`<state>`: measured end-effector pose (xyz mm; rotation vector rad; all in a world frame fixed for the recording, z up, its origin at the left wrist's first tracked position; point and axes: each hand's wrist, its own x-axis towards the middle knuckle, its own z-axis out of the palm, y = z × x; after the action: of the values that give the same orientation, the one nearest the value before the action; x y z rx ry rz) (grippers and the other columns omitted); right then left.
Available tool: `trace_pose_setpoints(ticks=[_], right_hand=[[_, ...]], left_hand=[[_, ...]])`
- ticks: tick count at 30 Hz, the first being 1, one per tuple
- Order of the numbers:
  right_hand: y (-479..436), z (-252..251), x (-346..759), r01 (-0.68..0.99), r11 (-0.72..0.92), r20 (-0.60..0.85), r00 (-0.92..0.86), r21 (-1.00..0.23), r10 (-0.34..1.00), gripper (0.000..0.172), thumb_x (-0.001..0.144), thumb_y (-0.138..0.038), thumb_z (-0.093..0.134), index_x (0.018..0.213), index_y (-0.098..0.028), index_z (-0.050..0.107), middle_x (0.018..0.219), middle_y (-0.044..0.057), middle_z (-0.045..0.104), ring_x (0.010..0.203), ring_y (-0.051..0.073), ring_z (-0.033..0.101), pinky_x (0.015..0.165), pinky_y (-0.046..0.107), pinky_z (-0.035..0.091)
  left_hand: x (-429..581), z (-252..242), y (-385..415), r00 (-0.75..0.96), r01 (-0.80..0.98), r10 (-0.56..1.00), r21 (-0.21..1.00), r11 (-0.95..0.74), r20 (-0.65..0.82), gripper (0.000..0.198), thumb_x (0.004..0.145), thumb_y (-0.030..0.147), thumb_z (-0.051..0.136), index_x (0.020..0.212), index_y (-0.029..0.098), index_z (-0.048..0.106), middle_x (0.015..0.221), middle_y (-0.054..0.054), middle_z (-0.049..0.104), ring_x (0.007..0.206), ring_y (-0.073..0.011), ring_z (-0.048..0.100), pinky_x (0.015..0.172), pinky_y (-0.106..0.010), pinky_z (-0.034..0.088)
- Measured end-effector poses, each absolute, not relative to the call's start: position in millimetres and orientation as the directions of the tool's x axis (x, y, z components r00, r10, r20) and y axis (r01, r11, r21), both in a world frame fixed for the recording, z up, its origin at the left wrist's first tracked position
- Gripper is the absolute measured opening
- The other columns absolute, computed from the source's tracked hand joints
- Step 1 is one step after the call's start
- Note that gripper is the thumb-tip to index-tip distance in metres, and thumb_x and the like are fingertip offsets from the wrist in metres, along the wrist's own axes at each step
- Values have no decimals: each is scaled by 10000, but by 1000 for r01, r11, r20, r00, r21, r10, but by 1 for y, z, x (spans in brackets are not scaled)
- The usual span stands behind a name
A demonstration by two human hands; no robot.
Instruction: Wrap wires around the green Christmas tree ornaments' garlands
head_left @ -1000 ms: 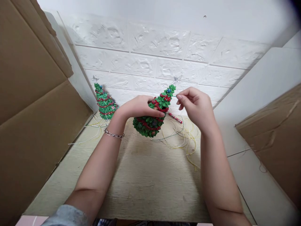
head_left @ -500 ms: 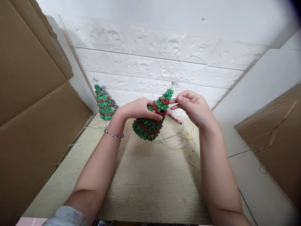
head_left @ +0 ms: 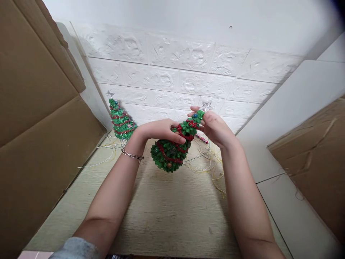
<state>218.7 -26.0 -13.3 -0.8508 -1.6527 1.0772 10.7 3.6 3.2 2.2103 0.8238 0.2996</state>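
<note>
A small green Christmas tree figurine (head_left: 168, 153) with red garland leans to the right above the table, its clear star (head_left: 206, 105) at the tip. My left hand (head_left: 163, 130) wraps over its middle from the left, thumb in front, and is closed on it. Around the top, just below the star, my right hand (head_left: 215, 127) has its thumb on the right side and its fingers behind. The tree covers part of those fingers, and a small dark hole shows in its side near my left thumb. Whether my right hand also holds a wire is hidden.
Another Christmas tree figurine (head_left: 121, 122) stands back left with loose wires (head_left: 109, 147) by its base. Thin yellow and white wires (head_left: 215, 169) and a red patterned stick (head_left: 201, 139) lie behind on the right. Cardboard (head_left: 35, 126) flanks the table (head_left: 172, 219) on both sides.
My right hand has moved left from beside the tree, where it pinched a thin wire, to around the tree's top. The tree has tilted further right and come slightly lower.
</note>
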Motion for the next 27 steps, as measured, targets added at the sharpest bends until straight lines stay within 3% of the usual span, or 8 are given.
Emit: trace_pose_setpoints(ticks=[2, 5, 11, 14, 16, 19, 22, 27], right_hand=[[-29, -13, 221, 3, 363, 336, -369, -932, 866, 581, 726, -724, 531, 1025, -232, 609, 1071, 75, 657, 954, 196, 628, 814, 372, 509], [-34, -11, 224, -31, 390, 362, -449, -920, 817, 597, 682, -737, 572, 989, -230, 647, 1010, 72, 676, 890, 205, 648, 773, 385, 528], [-51, 5, 222, 78, 429, 359, -427, -900, 830, 628, 573, -790, 606, 773, -198, 664, 802, 59, 662, 688, 183, 619, 587, 321, 519], [-59, 12, 223, 136, 454, 365, -416, -881, 833, 549, 652, -732, 607, 768, -198, 661, 754, 41, 643, 698, 178, 612, 592, 305, 508], [-64, 16, 226, 200, 484, 387, -382, -852, 839, 483, 702, -676, 615, 735, -195, 652, 693, 24, 615, 687, 171, 603, 595, 298, 498], [-67, 20, 230, 314, 511, 456, -236, -800, 858, 428, 746, -611, 620, 675, -189, 628, 616, 7, 565, 633, 153, 570, 560, 279, 470], [-64, 20, 227, 391, 530, 558, -50, -752, 828, 418, 755, -589, 621, 658, -183, 618, 592, 2, 543, 599, 142, 540, 524, 265, 438], [-55, 10, 213, 481, 559, 676, 100, -675, 731, 413, 806, -589, 546, 753, -190, 637, 641, 11, 558, 646, 159, 552, 546, 280, 433]], left_hand=[[16, -1, 5, 840, 362, 541, 789, -496, -46, 410, 578, 554, 684, 769, 190, 682, 802, -32, 701, 754, -217, 619, 659, -287, 468], [25, -5, 2, 920, 206, 391, 894, -397, -38, 579, 502, 669, 693, 807, 177, 691, 863, -72, 708, 800, -244, 626, 700, -318, 504], [29, 2, -11, 950, 226, 274, 938, -263, -152, 775, 405, 674, 765, 1018, 206, 685, 947, -70, 716, 941, -278, 626, 805, -346, 523], [28, -1, -9, 945, 208, 298, 950, -235, -133, 769, 407, 623, 799, 1048, 215, 681, 939, -65, 722, 946, -276, 635, 821, -349, 521], [29, -5, -4, 944, 169, 318, 956, -239, -88, 681, 493, 593, 784, 1054, 222, 681, 990, -67, 716, 973, -264, 633, 837, -346, 513], [33, -9, 0, 927, 95, 376, 955, -281, 18, 573, 637, 562, 716, 1104, 236, 654, 1131, -71, 674, 1084, -248, 594, 911, -343, 475], [40, -9, -4, 847, 36, 503, 926, -376, 171, 656, 667, 546, 692, 1223, 222, 565, 1239, -95, 608, 1177, -265, 535, 976, -368, 430], [52, -8, -18, 599, 263, 712, 750, -607, 366, 819, 561, 481, 781, 1265, 210, 462, 1235, -93, 575, 1144, -278, 524, 949, -389, 430]])
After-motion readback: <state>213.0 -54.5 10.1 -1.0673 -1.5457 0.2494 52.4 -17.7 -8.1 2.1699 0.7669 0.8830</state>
